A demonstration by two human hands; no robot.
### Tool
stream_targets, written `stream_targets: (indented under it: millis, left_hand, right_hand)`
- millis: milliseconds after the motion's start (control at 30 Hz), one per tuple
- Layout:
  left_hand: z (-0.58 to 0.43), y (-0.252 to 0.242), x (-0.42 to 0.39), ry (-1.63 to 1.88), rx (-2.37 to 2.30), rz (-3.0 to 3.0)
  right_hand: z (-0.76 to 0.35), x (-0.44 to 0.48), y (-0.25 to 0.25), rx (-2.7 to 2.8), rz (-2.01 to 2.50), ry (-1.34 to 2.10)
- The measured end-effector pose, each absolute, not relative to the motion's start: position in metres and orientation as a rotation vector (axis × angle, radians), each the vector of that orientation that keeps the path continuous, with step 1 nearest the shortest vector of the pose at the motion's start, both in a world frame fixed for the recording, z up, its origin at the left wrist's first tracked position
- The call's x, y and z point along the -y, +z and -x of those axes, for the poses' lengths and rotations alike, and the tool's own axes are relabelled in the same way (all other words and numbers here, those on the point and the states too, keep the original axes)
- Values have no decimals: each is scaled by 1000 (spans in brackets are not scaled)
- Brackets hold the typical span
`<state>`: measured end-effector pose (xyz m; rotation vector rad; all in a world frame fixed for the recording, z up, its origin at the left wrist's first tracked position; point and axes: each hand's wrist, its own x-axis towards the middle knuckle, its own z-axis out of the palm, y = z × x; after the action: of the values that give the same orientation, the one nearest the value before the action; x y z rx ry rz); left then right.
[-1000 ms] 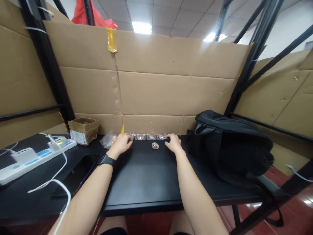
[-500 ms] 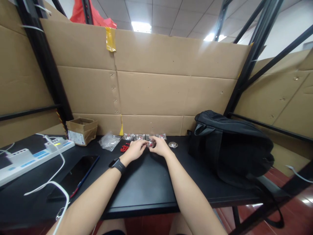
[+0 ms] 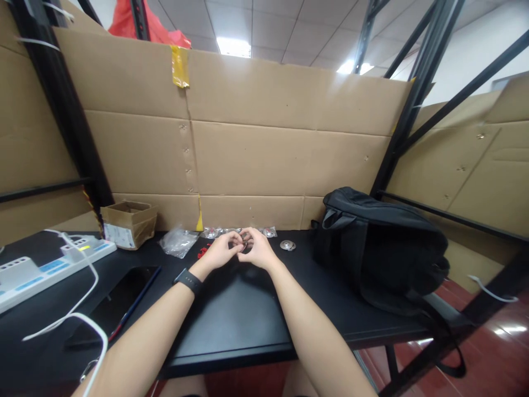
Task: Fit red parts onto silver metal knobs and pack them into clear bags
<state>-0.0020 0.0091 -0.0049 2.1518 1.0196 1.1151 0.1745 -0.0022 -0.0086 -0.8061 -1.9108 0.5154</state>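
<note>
My left hand (image 3: 223, 251), with a black watch on its wrist, and my right hand (image 3: 257, 251) meet above the far part of the black table. Their curled fingers pinch a small round metal disc (image 3: 245, 243) between them, mostly hidden by the fingertips. Red cord (image 3: 202, 251) lies just left of my left hand, partly covered by it. Behind the hands stands a row of small clear packets (image 3: 269, 232) with shiny, reddish contents. Right of my right hand rest flat silver discs (image 3: 287, 245), overlapping.
A crumpled clear plastic bag (image 3: 178, 241) and an open cardboard box (image 3: 130, 223) stand at the back left. A phone-like dark slab (image 3: 119, 300), a white power strip (image 3: 53, 273) and cable are nearer left. A black backpack (image 3: 384, 253) fills the right; a cardboard wall (image 3: 248, 149) closes the back.
My hands have drawn closer together and curled further around the disc, so less of it shows. The whole view has shifted slightly, with things appearing further left.
</note>
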Motion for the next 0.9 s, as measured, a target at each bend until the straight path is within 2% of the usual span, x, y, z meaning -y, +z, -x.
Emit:
stream_targets:
  millis: [167, 267, 467, 767, 900]
  left_hand:
    - [14, -2, -19, 1183, -1034, -2035]
    - [30, 6, -19, 1205, -1197, -2099]
    - [68, 20, -14, 881, -1809, -2295]
    - [96, 10, -21, 581, -1976, -2211]
    - [97, 9, -23, 516, -1958, -2228]
  right_hand:
    - [-179, -4, -9, 1914, 851, 543]
    - [-194, -9, -6, 1892, 939, 452]
    - [-245, -21, -4, 1686, 1368, 286]
    - [-283, -30, -16, 1678, 1880, 126]
    - [-288, -31, -22, 1621, 1936, 145]
